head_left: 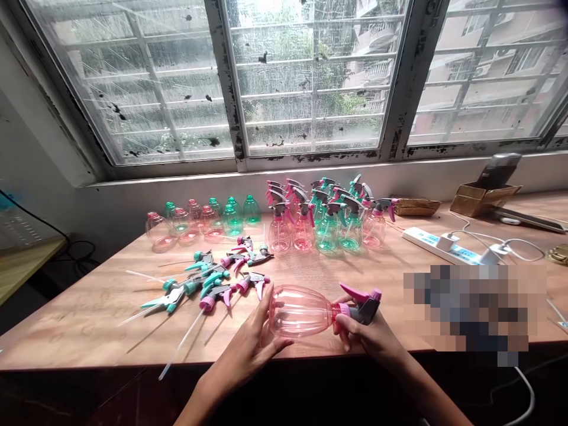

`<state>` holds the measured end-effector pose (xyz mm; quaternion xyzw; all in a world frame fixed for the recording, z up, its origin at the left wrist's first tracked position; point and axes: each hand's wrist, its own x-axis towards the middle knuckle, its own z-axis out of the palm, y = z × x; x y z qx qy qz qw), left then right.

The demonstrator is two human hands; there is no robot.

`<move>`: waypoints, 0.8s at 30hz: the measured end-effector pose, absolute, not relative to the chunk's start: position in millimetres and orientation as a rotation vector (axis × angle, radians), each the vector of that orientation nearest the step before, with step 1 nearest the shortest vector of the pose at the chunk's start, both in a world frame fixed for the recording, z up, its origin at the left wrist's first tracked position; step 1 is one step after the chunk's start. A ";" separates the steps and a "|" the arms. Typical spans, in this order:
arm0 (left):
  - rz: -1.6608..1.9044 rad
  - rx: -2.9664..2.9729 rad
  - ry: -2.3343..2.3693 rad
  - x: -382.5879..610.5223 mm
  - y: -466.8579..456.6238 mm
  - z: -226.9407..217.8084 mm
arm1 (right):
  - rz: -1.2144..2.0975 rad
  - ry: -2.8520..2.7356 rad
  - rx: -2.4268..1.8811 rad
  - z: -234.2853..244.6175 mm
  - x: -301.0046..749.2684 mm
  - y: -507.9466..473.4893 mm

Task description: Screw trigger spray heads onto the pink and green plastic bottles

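A clear pink spray bottle (299, 310) lies sideways in the air near the table's front edge. My left hand (251, 343) is closed around its base end. At its neck sits a pink and grey trigger sprayer (367, 306), trigger up. My right hand (373, 336) is closed at the sprayer's pink collar, thumb on the near side. Left of my hands lies a pile of loose trigger sprayers (208, 281), pink-grey and teal-grey, with thin dip tubes. Behind them stand several bottles without sprayers (233, 220), pink and green. To their right several bottles with sprayers fitted (327, 228) stand upright in a group.
A white power strip (444, 245) with plugs and cables runs along the right. Behind it are a cardboard box (481, 198) and a flat brown packet (416, 207). A blurred patch (470, 310) covers something at the right front. A window (310, 77) spans the back.
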<state>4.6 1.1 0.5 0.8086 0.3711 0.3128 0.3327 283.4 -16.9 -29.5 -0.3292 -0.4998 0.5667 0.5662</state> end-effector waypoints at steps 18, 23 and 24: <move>0.795 2.120 0.950 -0.9 5.7 -6.5 | 1.349 -1.164 -0.810 -24.2 284.0 -20.5; 0.831 2.114 0.934 3.7 1.3 -0.6 | 1.351 -1.163 -0.804 -24.3 283.4 -20.7; 0.827 2.129 0.933 3.7 0.1 1.0 | 1.351 -1.166 -0.803 -24.5 283.5 -20.9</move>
